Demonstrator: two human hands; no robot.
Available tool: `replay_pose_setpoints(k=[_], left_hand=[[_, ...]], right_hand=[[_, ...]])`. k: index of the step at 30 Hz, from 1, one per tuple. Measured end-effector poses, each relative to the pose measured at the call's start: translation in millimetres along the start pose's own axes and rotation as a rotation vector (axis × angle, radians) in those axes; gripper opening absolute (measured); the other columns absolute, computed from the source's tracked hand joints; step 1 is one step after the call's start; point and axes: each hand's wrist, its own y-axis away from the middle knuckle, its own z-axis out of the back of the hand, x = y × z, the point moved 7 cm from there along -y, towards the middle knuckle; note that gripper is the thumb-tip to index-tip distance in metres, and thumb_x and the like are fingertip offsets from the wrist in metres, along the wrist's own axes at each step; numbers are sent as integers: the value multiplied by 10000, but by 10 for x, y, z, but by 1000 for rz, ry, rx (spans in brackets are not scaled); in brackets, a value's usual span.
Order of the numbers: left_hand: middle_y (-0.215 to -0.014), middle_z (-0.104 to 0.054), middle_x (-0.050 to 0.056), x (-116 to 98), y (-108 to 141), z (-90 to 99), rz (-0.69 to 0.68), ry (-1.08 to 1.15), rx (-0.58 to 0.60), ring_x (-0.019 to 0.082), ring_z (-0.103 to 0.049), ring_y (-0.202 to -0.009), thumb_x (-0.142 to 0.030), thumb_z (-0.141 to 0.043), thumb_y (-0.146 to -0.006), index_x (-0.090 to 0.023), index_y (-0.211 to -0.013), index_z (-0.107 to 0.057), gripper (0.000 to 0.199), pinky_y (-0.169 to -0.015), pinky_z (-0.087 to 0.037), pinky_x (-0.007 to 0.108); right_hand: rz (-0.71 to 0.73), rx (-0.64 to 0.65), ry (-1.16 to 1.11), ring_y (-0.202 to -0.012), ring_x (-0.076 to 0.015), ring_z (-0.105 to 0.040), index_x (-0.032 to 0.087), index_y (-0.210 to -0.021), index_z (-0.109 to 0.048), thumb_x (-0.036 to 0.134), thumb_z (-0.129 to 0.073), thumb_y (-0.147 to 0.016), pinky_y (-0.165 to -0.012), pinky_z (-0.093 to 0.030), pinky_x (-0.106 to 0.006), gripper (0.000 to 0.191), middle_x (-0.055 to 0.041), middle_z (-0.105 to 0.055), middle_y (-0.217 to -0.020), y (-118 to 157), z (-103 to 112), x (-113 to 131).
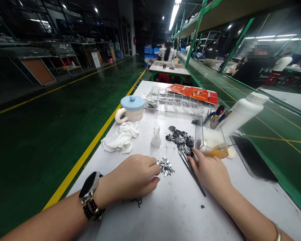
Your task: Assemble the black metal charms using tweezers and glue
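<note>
Alongside a green floor [102, 93] marked by a yellow line [72, 172], a white table [165, 207] stretches away from the person. Across its far part sits a clear divided tray [160, 110], with an orange packet [193, 93] lying over its back edge. On the right a white bottle [248, 108] leans beside a clear box [199, 134] of tools; on the left, a crumpled white cloth [120, 139] lies just in front of a lidded mug [134, 115].

The left hand [137, 174] is loosely curled, palm down; its fingertips are partly hidden, so whether it pinches anything cannot be told. The right hand [210, 167] has thumb and forefinger slightly apart, and whether a piece sits between them is unclear. Right of it lies a dark phone [256, 159]. Dark tweezers [194, 177] lie slantwise by the right thumb. At the right forefinger is a heap of black parts [180, 138]; left of that stands a small white squeeze bottle [156, 139]. Tiny silvery pieces [166, 166] are scattered just beside the left fingers. Nearer the person rests one dark scrap [202, 207].
</note>
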Motion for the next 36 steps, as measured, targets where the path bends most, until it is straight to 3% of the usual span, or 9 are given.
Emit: replay_pose_setpoints(k=[4, 7, 12, 17, 25, 28, 31, 33, 36], left_hand=[[-733, -553, 30, -51, -7, 21, -12, 118, -35, 169, -522, -644, -182, -443, -836, -167, -750, -545, 134, -559, -409, 293], [-873, -579, 46, -53, 0, 74, 51, 465, -167, 172, -558, -776, -175, -500, -819, -174, -932, -534, 119, -673, -481, 299], [-1144, -542, 77, -62, 10, -97, 257, 1151, -288, 174, -579, -1017, -225, -591, -800, -225, -1096, -405, 351, -840, -533, 303], [-1090, -563, 61, -165, 10, -181, 229, 1427, -376, 157, -601, -988, -192, -607, -790, -248, -1119, -383, 401, -861, -521, 299], [-988, -614, 61, -176, 16, -205, 268, 1958, -169, 139, -612, -857, -180, -659, -781, -187, -1065, -490, 330, -806, -471, 284], [-980, -615, 60, -136, 10, -212, 304, 2037, -196, 143, -629, -811, -154, -684, -761, -182, -1041, -506, 333, -778, -479, 296], [-983, -590, 43, -107, 12, -236, 349, 2064, -225, 158, -637, -805, -149, -719, -732, -204, -1082, -522, 405, -767, -494, 316], [-1002, -567, 34, -99, 17, -243, 368, 2053, -231, 166, -628, -849, -161, -738, -715, -214, -1080, -558, 411, -787, -495, 320], [-1028, -564, 20, -99, 23, -237, 369, 2019, -225, 144, -592, -921, -178, -762, -695, -229, -1071, -602, 412, -820, -473, 269]], right_hand=[[-24, -42, -50, -420, -182, -503, 142, -945, -622, 320, -492, -842, -503, -299, -290, 243, 5, -543, -430, -9, 42, -37], [-12, -115, -107, -454, -153, -485, 150, -964, -606, 369, -530, -825, -537, -335, -284, 271, 24, -530, -470, 74, 236, -32], [258, -227, -377, -506, -105, -437, 140, -1034, -559, 320, -573, -823, -611, -330, -280, 278, 41, -489, -533, 243, 712, 266], [370, -223, -455, -547, -103, -427, 136, -1013, -539, 252, -583, -814, -592, -266, -288, 234, 33, -508, -579, 251, 917, 484], [594, 70, -656, -718, -146, -467, 221, -1173, -476, 195, -526, -852, -650, -333, -314, 326, -21, -558, -807, 90, 925, 509], [546, 304, -935, -842, -139, -506, 285, -1165, -488, 225, -573, -828, -735, -404, -303, 353, -20, -549, -948, -57, 821, 420], [291, 521, -1255, -835, -140, -529, 255, -1147, -497, 361, -633, -763, -740, -452, -294, 420, -27, -543, -951, -284, 541, 341], [71, 523, -1307, -764, -132, -531, 216, -1130, -489, 440, -601, -764, -670, -464, -289, 443, -40, -537, -933, -459, 309, 306], [-62, 452, -1223, -722, -124, -518, 194, -1131, -477, 462, -613, -739, -640, -460, -294, 494, -54, -523, -962, -657, 44, 400]])
